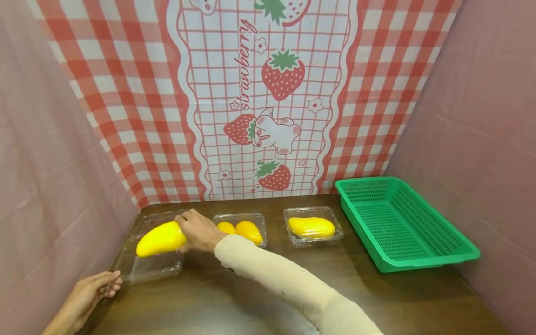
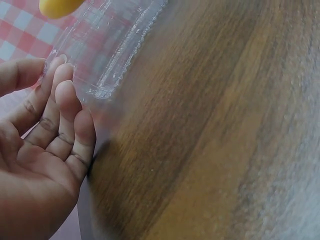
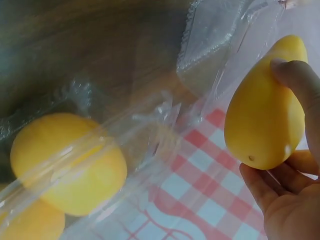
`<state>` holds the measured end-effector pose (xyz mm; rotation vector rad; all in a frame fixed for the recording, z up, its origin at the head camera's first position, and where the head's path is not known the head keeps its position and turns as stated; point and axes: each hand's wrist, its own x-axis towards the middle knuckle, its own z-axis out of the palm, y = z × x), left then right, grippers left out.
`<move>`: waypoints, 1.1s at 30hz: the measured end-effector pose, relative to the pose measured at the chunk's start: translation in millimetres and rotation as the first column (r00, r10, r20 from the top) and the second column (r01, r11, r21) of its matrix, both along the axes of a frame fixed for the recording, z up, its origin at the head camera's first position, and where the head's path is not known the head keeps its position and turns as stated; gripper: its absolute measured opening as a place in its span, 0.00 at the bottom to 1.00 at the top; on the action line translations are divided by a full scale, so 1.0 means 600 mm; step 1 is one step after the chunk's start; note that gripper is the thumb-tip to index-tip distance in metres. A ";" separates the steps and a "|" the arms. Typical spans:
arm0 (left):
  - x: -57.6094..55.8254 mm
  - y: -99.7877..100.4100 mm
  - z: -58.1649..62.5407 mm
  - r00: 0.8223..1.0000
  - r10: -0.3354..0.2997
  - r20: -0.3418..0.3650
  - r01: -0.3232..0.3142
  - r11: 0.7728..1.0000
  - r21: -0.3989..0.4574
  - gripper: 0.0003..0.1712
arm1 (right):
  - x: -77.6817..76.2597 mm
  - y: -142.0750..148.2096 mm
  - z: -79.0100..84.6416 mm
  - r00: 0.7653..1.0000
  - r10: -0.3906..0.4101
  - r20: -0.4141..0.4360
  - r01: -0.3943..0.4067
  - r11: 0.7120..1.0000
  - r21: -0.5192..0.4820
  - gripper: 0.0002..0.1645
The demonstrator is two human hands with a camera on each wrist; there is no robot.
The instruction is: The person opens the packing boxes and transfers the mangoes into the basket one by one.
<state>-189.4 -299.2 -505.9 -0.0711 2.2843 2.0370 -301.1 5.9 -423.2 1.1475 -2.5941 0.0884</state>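
Note:
My right hand [image 1: 198, 231] grips a yellow mango [image 1: 161, 239] at one end, holding it over an open clear plastic clamshell box [image 1: 157, 266] at the table's left. In the right wrist view, the thumb lies on one side of the mango [image 3: 265, 110] and the fingers [image 3: 257, 185] are on the other. At the near left corner of that box, thumb and forefinger of my left hand [image 1: 94, 289] pinch the clear plastic edge. The left wrist view shows this pinch, with the other fingers [image 2: 82, 125] loosely bent beside the box [image 2: 125, 50].
Two orange-yellow mangoes [image 1: 249, 231] sit in a middle clear box [image 1: 264, 223], partly hidden by the right arm. Farther right, another clear box [image 1: 340, 228] holds a yellow mango [image 1: 311, 227]. A green plastic basket [image 1: 439, 263] stands at the right. Fabric walls surround the table [image 1: 217, 302].

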 end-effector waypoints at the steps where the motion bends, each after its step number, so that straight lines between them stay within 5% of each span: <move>1: 0.000 0.001 0.000 1.000 0.005 0.000 -0.005 1.000 -0.001 0.15 | -0.001 0.003 0.001 1.000 -0.001 0.001 0.001 1.000 -0.005 0.49; 17: -0.003 0.003 -0.002 1.000 0.016 -0.007 -0.016 1.000 -0.013 0.16 | -0.013 0.061 0.013 0.998 -0.014 0.067 0.018 0.998 -0.059 0.50; 33: -0.004 0.000 -0.008 1.000 0.003 -0.025 -0.003 1.000 0.005 0.16 | -0.026 0.119 0.026 0.999 -0.039 0.035 0.041 0.998 -0.052 0.48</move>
